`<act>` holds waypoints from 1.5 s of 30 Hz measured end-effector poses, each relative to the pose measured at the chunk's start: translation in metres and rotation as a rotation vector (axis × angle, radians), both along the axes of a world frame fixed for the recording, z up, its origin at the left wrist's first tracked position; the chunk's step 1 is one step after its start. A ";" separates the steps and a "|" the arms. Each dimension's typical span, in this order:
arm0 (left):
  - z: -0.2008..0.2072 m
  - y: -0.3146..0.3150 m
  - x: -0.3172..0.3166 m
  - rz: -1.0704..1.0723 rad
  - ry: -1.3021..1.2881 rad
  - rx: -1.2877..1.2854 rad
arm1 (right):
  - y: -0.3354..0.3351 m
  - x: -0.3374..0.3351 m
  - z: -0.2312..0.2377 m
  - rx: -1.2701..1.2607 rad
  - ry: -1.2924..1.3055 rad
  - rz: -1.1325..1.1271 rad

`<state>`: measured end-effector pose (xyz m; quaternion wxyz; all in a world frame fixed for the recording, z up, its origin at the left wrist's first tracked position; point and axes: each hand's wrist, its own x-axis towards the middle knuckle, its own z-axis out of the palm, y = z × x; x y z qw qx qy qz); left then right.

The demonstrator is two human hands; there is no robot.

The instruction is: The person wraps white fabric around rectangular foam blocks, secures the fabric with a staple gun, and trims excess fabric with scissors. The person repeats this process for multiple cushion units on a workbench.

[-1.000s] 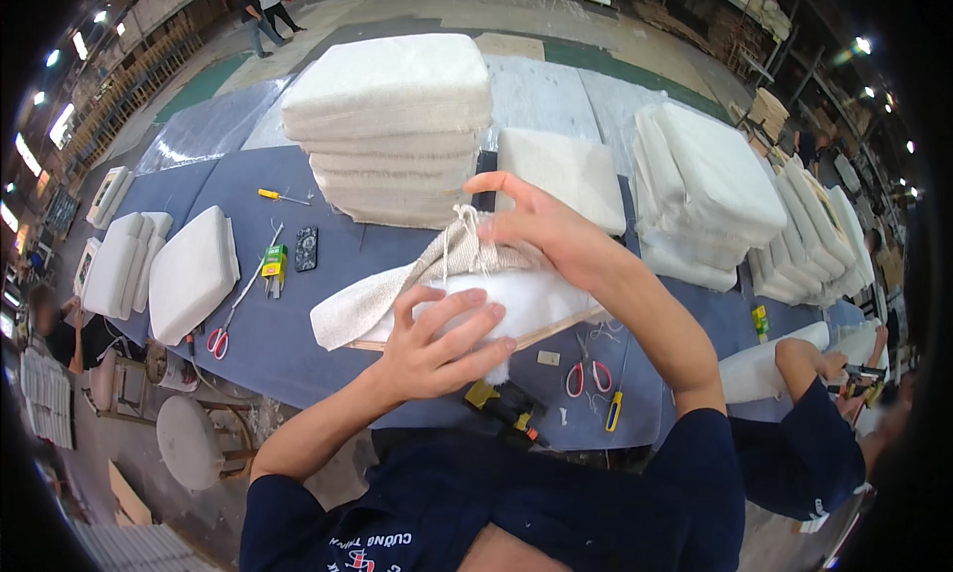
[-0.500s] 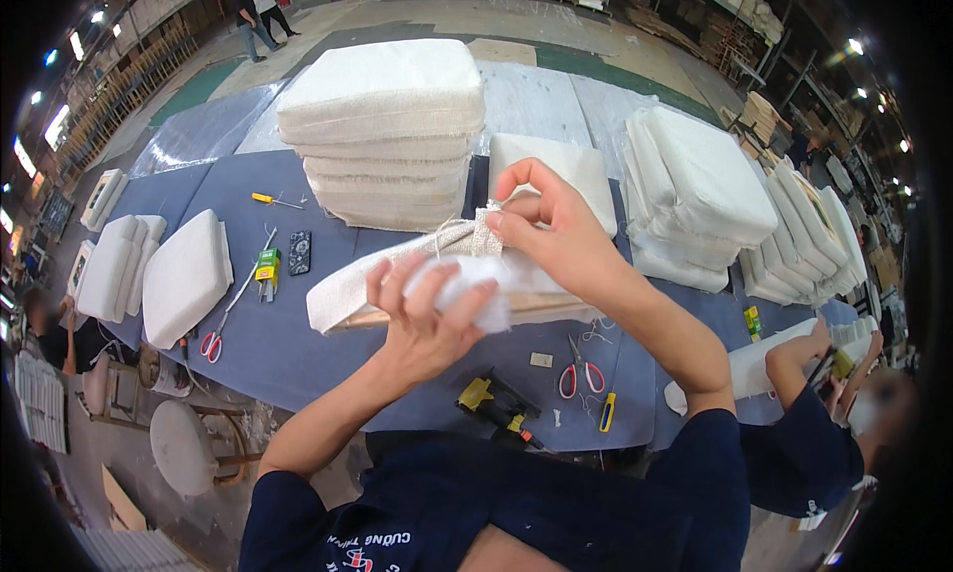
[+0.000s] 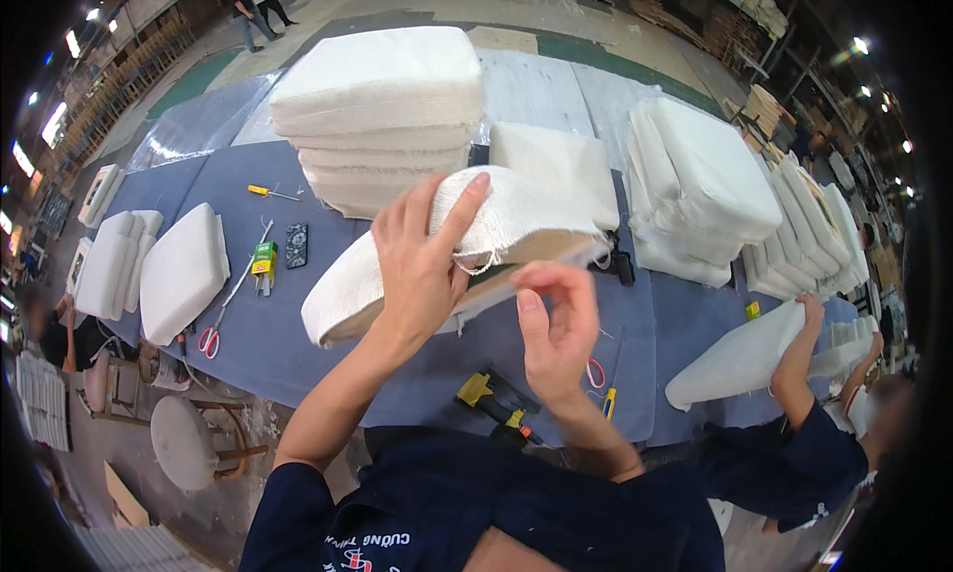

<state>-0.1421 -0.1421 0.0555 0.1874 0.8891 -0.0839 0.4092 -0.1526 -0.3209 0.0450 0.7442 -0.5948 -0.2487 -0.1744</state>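
Observation:
My left hand (image 3: 417, 254) grips a white fabric-covered seat cushion (image 3: 347, 289) from above, its fingers spread over the cloth and the thumb across the near side. The cushion is tilted up off the table, showing part of its pale underside and a dark gap. Loose threads (image 3: 480, 264) hang by its cloth edge. Close to the cushion's right lower edge is my right hand (image 3: 561, 324), fingers half curled and thumb apart, with nothing visible between them. Below it lie a yellow-and-black staple gun (image 3: 491, 401), red-handled scissors (image 3: 596, 373) partly hidden, and a yellow-handled tool (image 3: 609, 403).
Behind stands a tall stack of white cushions (image 3: 377, 86), with another stack (image 3: 700, 185) to the right. On the blue table at left lie a screwdriver (image 3: 273, 191), a green-and-yellow box (image 3: 263, 261), a dark patterned phone-like slab (image 3: 297, 245) and scissors (image 3: 208, 342). A co-worker handles a cushion (image 3: 740, 354) at right.
The cushion has been turned and tipped upward. My left hand has moved up onto its cloth; my right hand has let go of the cloth edge and dropped lower. The co-worker's cushion has been raised.

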 end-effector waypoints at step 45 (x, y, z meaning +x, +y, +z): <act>0.032 0.024 -0.074 -0.147 0.352 -0.369 | 0.062 -0.024 -0.028 0.197 0.196 0.019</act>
